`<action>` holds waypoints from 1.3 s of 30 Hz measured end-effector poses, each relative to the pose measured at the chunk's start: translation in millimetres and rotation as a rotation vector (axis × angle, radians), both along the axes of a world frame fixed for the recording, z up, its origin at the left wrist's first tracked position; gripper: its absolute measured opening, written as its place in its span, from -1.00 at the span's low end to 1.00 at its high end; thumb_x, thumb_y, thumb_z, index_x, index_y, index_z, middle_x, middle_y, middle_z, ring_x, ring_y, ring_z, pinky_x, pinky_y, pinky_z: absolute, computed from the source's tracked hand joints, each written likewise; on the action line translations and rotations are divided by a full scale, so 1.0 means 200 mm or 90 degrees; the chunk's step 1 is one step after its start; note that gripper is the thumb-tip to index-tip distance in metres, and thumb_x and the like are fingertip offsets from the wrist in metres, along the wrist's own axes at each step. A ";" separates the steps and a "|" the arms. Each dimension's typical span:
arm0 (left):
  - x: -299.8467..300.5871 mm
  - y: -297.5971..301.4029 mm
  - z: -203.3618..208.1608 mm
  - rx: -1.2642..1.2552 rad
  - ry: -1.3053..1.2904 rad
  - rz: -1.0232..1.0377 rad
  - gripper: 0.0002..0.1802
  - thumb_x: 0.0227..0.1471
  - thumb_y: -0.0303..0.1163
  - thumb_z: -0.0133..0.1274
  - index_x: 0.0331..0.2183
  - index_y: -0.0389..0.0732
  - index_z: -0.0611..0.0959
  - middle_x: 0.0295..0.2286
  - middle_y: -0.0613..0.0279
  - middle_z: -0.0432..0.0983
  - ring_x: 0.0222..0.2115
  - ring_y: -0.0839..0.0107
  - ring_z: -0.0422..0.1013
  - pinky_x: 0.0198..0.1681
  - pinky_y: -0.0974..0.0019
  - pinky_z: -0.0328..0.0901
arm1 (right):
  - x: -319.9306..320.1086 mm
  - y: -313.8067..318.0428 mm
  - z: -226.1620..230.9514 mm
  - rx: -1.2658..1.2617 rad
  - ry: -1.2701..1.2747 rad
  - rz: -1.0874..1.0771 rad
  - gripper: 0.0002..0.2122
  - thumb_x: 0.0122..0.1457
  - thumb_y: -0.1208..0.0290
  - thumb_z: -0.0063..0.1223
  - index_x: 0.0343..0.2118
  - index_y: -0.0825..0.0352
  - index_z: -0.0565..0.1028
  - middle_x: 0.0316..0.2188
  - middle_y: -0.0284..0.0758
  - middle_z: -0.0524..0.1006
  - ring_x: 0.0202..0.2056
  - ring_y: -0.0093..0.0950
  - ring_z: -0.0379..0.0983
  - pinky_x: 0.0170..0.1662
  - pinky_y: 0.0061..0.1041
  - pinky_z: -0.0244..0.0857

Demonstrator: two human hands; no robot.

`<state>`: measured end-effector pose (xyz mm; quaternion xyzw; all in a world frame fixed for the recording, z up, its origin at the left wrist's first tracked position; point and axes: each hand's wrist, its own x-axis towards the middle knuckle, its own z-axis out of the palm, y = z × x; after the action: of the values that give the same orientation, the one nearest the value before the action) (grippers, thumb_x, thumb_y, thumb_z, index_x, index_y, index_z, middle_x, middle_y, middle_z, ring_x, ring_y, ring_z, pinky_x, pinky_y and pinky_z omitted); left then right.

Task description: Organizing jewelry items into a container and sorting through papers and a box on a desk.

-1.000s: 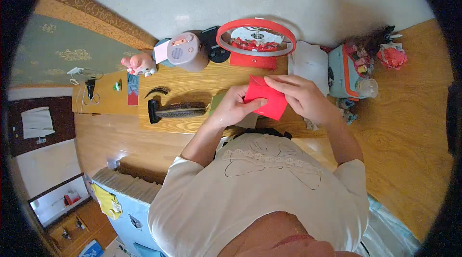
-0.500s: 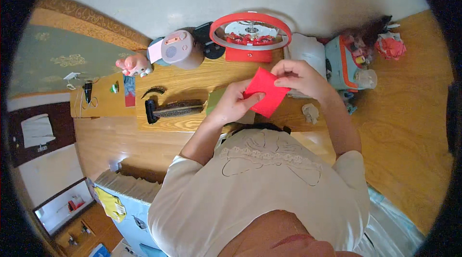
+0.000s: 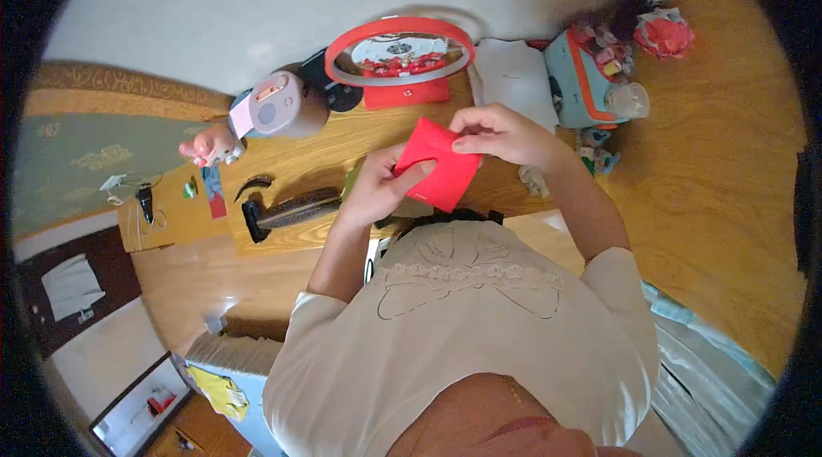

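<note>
A flat red paper envelope (image 3: 439, 176) is held tilted in front of my chest, over the near edge of the wooden table. My left hand (image 3: 377, 188) grips its left side, thumb lying across the face and fingers behind. At the upper right edge, my right hand (image 3: 503, 137) pinches the paper between thumb and fingers. Whether anything is inside the envelope cannot be seen. Partly hidden behind my left hand lies something green (image 3: 350, 182). Left of that hand rest a long dark patterned object (image 3: 300, 208) with a black end and a curved black hair clip (image 3: 253, 187).
Along the wall stand a red-framed round mirror (image 3: 401, 95), a pinkish-grey rounded device (image 3: 287, 106) and a pink toy figure (image 3: 214, 147). To the right are a white packet (image 3: 514, 80), a teal box with an orange rim (image 3: 567, 80), a clear cup (image 3: 629, 101) and crumpled tissue (image 3: 533, 181).
The whole view has swung, so the table things sit further left in the picture. Both hands keep hold of the red envelope, which has turned slightly.
</note>
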<state>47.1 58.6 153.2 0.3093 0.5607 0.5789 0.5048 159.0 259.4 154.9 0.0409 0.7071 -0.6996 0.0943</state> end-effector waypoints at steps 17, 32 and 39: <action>-0.01 0.03 0.07 0.011 0.085 0.007 -0.78 -0.08 -0.44 0.13 -0.31 -0.29 0.58 -0.50 0.38 0.51 -0.45 0.68 0.34 -0.35 0.51 0.28 | 0.00 -0.03 0.10 0.018 -0.049 -0.027 -0.87 0.09 0.42 0.00 -0.38 0.39 0.47 -0.49 -0.48 0.47 -0.40 -0.73 0.32 -0.32 -0.68 0.22; -0.02 0.02 -0.05 0.195 -0.026 -0.130 -0.77 -0.25 -0.46 0.26 -0.42 -0.27 0.63 -0.49 0.34 0.54 -0.46 0.65 0.39 -0.35 0.46 0.29 | 0.04 -0.08 0.04 -0.142 -0.024 0.114 -0.87 0.07 0.39 0.04 -0.50 0.34 0.42 -0.60 -0.57 0.35 -0.48 -0.76 0.21 -0.39 -0.70 0.11; 0.00 0.04 -0.06 0.018 0.168 0.004 -0.78 -0.17 -0.40 0.21 -0.38 -0.26 0.62 -0.50 0.35 0.53 -0.45 0.67 0.37 -0.35 0.52 0.27 | 0.07 -0.09 0.09 0.174 0.019 -0.077 -0.88 0.08 0.41 0.02 -0.42 0.36 0.42 -0.56 -0.50 0.39 -0.47 -0.75 0.27 -0.44 -0.65 0.19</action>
<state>47.4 66.1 141.4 0.3881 0.6149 0.5429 0.4203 173.3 240.7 173.6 0.0857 0.7934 -0.6016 0.0352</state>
